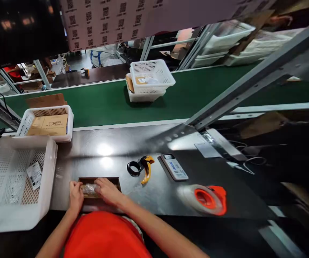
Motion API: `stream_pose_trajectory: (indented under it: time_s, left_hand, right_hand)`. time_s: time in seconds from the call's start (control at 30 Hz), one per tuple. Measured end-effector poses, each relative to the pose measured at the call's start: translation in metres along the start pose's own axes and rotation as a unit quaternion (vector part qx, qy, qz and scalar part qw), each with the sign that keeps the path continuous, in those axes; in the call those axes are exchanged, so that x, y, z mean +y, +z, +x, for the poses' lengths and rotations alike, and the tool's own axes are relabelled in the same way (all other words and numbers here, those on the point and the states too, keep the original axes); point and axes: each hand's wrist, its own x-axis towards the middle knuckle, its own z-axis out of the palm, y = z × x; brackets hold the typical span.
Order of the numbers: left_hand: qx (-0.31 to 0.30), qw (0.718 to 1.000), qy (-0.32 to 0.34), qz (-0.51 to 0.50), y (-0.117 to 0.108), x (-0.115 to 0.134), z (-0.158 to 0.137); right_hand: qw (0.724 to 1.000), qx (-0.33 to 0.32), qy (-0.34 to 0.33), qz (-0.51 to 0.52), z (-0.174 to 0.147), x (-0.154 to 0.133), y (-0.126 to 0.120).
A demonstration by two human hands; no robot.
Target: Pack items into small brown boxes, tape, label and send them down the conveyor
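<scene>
A small open cardboard box [113, 180] lies at the front edge of the metal table. In it is a bundle in clear, shiny wrap that looks like bubble wrap [89, 189]. My left hand [76, 196] is closed at the bundle's left end, against the box's left side. From the right, my right hand [107, 191] reaches over the box with its fingers curled on the bundle's other end. Both hands hide parts of the box and the bundle, so what is wrapped cannot be made out.
Right of the box lie a yellow-and-black tape cutter [146, 168], a white handheld device [173, 167] and an orange tape dispenser [210, 199]. White baskets [52, 172] stand at left. Behind runs a green conveyor [100, 107] carrying stacked baskets [151, 91]. A slanted metal post [240, 86] rises at right.
</scene>
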Motion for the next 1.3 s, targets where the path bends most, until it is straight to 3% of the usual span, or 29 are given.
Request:
stream_pose_trajectory:
  time_s: [0.07,0.13,0.17,0.23,0.37,0.5,0.6,0.67,0.73,0.8,0.87,0.93,1.03,1.07,1.13,1.23,1.3]
  left_hand:
    - [0.005,1.0,0.02,0.018,0.004,-0.009,-0.003]
    - [0.003,0.998,0.04,0.054,0.008,-0.017,-0.003]
    - [-0.002,0.996,0.053,0.075,0.01,-0.021,-0.003]
    - [-0.03,0.989,0.081,0.122,0.015,-0.025,0.001]
    - [-0.169,0.941,0.196,0.218,0.03,-0.019,0.007]
    - [-0.244,0.894,0.29,0.24,0.044,-0.007,0.001]
    - [-0.228,0.876,0.356,0.232,0.047,-0.009,0.003]
    - [-0.159,0.864,0.425,0.219,0.049,-0.015,0.012]
    - [-0.072,0.847,0.476,0.224,0.052,-0.02,0.024]
    - [-0.021,0.842,0.48,0.246,0.059,-0.022,0.035]
    - [-0.006,0.846,0.464,0.263,0.066,-0.023,0.04]
    - [-0.004,0.851,0.451,0.268,0.068,-0.026,0.04]
    - [-0.031,0.845,0.461,0.27,0.057,-0.039,0.03]
    - [-0.052,0.839,0.47,0.269,0.052,-0.045,0.026]
    - [-0.098,0.826,0.489,0.263,0.041,-0.06,0.017]
    - [-0.138,0.815,0.502,0.255,0.032,-0.078,0.004]
    - [-0.13,0.828,0.481,0.259,0.03,-0.083,-0.001]
  right_hand:
    - [0.992,0.105,0.073,0.003,-0.031,-0.001,0.008]
    - [0.95,0.227,0.213,0.012,-0.062,-0.003,0.025]
    - [0.928,0.253,0.273,0.025,-0.074,-0.005,0.035]
    - [0.918,0.205,0.333,0.065,-0.087,-0.01,0.051]
    - [0.938,0.009,0.338,0.076,-0.075,-0.021,0.052]
    - [0.948,-0.041,0.312,0.043,-0.064,-0.01,0.029]
    - [0.957,-0.025,0.279,0.078,-0.071,0.009,0.024]
    - [0.96,0.009,0.262,0.096,-0.077,0.021,0.033]
    - [0.956,0.101,0.257,0.101,-0.08,0.029,0.052]
    - [0.932,0.216,0.277,0.09,-0.076,0.031,0.075]
    - [0.902,0.278,0.322,0.07,-0.069,0.032,0.094]
    - [0.892,0.286,0.345,0.057,-0.064,0.037,0.101]
    - [0.908,0.29,0.299,0.046,-0.082,0.059,0.083]
    - [0.902,0.305,0.302,0.047,-0.098,0.07,0.071]
    - [0.856,0.356,0.371,0.057,-0.143,0.096,0.042]
    - [0.717,0.423,0.552,0.05,-0.229,0.138,-0.007]
    - [0.578,0.433,0.69,0.048,-0.281,0.16,-0.036]
